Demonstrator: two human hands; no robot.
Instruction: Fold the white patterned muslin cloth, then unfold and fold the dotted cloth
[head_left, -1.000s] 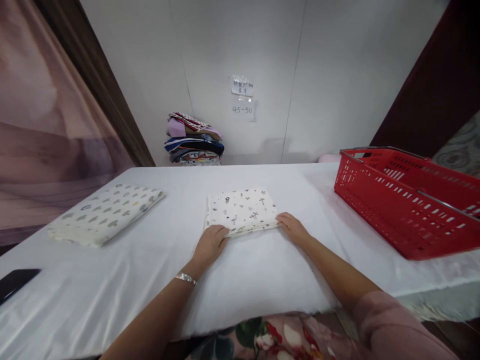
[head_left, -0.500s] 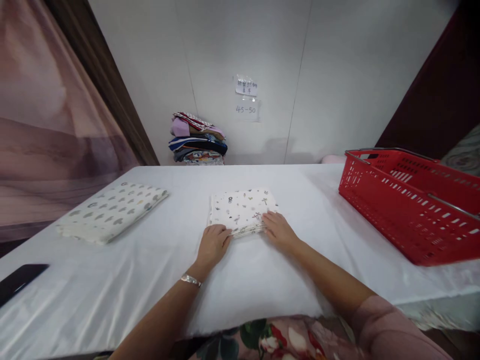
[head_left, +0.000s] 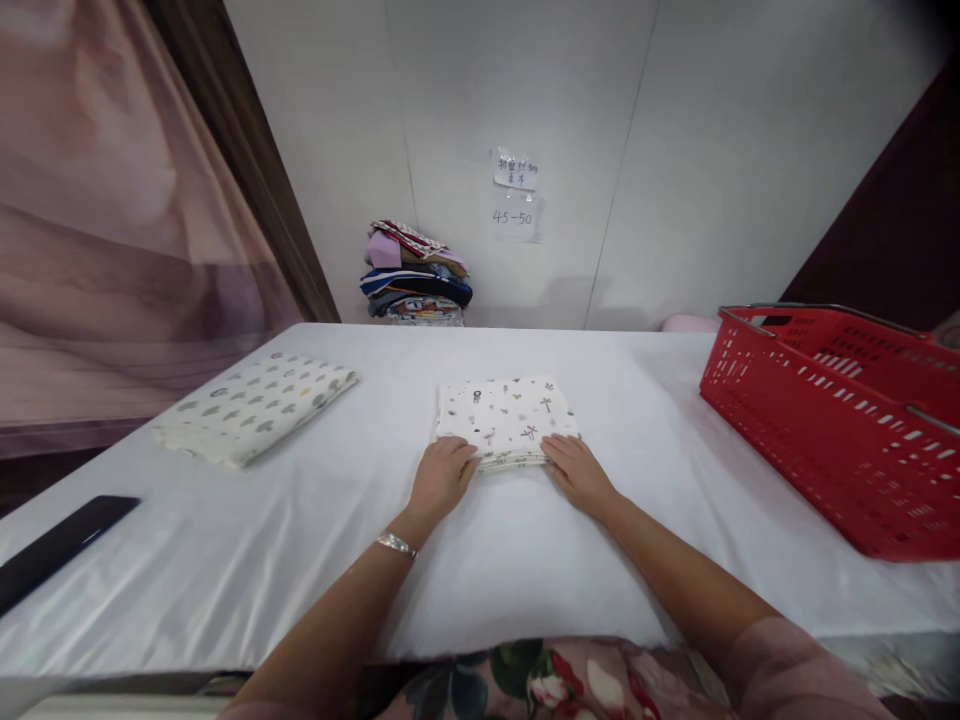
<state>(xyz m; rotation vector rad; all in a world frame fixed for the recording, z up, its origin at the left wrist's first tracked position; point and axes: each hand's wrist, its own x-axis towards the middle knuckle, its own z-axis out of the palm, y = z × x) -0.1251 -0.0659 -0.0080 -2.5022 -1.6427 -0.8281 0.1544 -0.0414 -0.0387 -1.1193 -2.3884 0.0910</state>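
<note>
A folded white cloth with small plant and animal prints (head_left: 510, 410) lies flat in front of me on the white-covered table (head_left: 525, 560). My left hand (head_left: 444, 475) rests on its near left corner, with the thumb along the near edge. On the near right corner lies my right hand (head_left: 580, 474), fingers stretched over the top. Layered folds show along the near edge between the two hands. A second folded cloth, with grey cloud-like prints (head_left: 259, 405), lies apart on the left.
On the right of the table stands a red perforated basket (head_left: 832, 430). A dark phone (head_left: 67, 545) lies at the left edge. Behind the table is a stack of folded fabrics (head_left: 416, 275) near the wall, under taped paper labels (head_left: 515, 215).
The view has turned slightly left, so everything sits further right. My right hand has moved slightly toward the cloth's near right corner; my left hand stays at the left one.
</note>
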